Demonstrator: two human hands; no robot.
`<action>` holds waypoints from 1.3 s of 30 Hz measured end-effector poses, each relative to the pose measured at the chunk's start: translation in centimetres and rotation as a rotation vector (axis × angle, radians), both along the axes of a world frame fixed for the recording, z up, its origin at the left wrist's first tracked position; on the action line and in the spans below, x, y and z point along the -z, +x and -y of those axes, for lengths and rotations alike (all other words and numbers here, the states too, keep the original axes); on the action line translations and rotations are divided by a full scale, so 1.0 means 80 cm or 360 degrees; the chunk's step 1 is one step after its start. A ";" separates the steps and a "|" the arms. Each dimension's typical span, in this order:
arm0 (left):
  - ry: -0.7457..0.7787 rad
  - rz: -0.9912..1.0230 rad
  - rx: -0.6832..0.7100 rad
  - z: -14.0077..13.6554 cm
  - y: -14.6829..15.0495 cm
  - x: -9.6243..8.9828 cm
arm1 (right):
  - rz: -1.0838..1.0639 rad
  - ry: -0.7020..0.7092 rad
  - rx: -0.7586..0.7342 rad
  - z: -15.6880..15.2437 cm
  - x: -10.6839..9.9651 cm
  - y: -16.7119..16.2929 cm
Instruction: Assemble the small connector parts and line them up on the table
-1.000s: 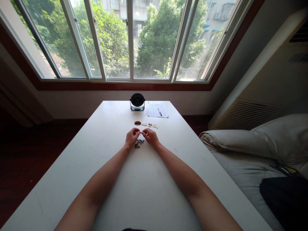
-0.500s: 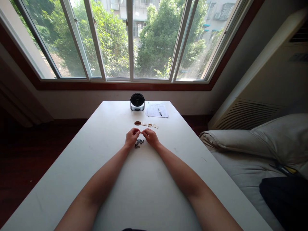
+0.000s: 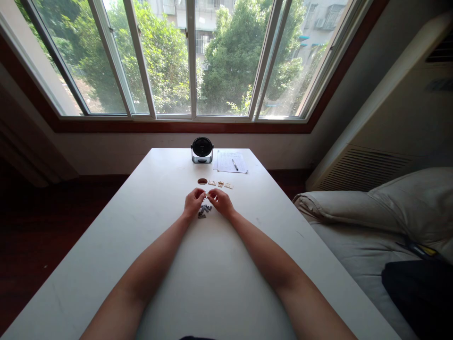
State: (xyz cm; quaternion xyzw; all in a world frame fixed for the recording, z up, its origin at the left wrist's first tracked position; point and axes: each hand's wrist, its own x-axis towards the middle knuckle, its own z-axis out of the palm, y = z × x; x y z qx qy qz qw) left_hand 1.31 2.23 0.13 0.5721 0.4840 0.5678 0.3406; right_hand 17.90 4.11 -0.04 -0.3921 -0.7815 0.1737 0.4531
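My left hand (image 3: 194, 201) and my right hand (image 3: 221, 201) meet over the middle of the white table, fingertips pinched close together. Between them is a small pale piece (image 3: 206, 194), too small to name, which both hands seem to grip. Just below the fingers lies a loose pile of small dark grey pieces (image 3: 203, 212). Beyond my hands, a row of small cream-coloured studded pieces (image 3: 212, 182) stretches to the right, beside a round brown spot (image 3: 202, 181) that looks like a hole in the table.
A small black fan (image 3: 202, 150) stands at the far edge of the white table (image 3: 170, 174). Right of it are printed sheets (image 3: 226, 163) with a pen (image 3: 235, 165) on top. A beige sofa (image 3: 339, 231) borders the table's right side.
My fingertips have shifted very slightly around the small pale piece. Everything else stays where it was.
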 end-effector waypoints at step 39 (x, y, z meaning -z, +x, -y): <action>0.0062 0.0042 0.0147 -0.003 -0.003 0.005 | 0.0084 -0.0003 0.0026 0.001 0.000 0.003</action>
